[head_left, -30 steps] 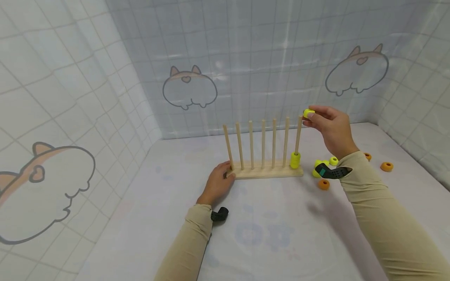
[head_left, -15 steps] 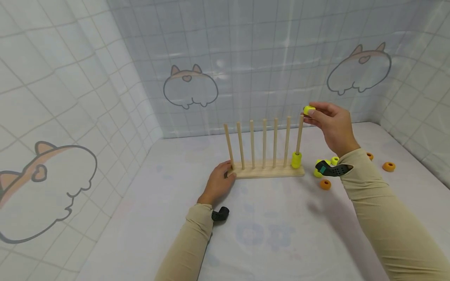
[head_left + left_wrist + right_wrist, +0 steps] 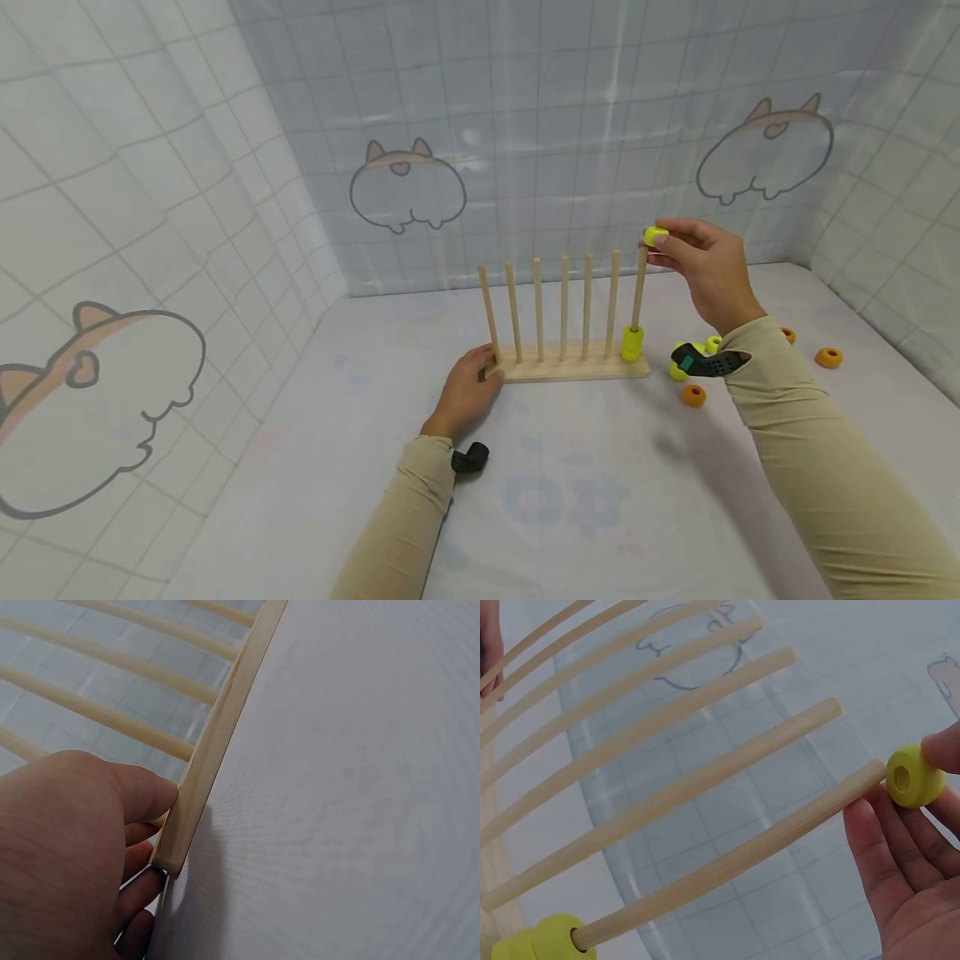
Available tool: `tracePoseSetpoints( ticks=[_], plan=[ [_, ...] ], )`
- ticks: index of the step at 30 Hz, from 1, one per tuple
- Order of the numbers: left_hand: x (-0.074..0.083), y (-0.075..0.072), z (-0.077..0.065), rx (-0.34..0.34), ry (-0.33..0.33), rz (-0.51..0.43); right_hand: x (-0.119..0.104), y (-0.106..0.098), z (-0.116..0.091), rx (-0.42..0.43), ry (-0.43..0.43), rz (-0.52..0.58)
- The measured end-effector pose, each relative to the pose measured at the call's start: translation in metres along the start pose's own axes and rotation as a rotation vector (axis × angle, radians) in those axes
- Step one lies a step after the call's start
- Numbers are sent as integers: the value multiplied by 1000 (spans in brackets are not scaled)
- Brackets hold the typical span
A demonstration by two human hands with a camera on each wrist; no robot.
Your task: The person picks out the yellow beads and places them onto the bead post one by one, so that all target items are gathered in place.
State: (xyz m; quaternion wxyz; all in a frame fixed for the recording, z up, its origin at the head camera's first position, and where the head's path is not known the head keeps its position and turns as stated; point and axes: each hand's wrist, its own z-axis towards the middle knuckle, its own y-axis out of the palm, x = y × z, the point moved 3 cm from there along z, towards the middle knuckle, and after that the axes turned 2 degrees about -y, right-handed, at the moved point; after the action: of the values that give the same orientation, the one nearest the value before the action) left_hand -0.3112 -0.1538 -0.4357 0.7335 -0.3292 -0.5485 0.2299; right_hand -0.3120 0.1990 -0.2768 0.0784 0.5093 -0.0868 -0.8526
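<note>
White-covered table (image 3: 300, 417); on it, a wooden rack (image 3: 570, 372) with seven pegs, six of them bare; the left hand (image 3: 463, 393) grips its left end; the right hand (image 3: 712, 267) is raised, pinching, beside the tip of the rightmost peg (image 3: 639, 292); a yellow stack (image 3: 632, 343) is threaded at that peg's foot; loose yellow beads (image 3: 678, 371) and orange beads (image 3: 829, 357) lie unthreaded to the right; the pinched yellow bead (image 3: 913, 776) is just off the tip, not yet on.

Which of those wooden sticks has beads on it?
The rightmost peg in the head view, nearest the right hand: yellow beads sit stacked at its foot, while the other six pegs are bare.
</note>
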Motion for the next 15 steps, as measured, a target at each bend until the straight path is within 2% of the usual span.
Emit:
tracePoseSetpoints(
  ticks=[7,15],
  plan=[
    [4,-2,-1,14,21,8,-3,2,1,-32,-28,-73],
    [5,-2,-1,24,33,12,-3,3,0,-56,-20,-99]
  ],
)
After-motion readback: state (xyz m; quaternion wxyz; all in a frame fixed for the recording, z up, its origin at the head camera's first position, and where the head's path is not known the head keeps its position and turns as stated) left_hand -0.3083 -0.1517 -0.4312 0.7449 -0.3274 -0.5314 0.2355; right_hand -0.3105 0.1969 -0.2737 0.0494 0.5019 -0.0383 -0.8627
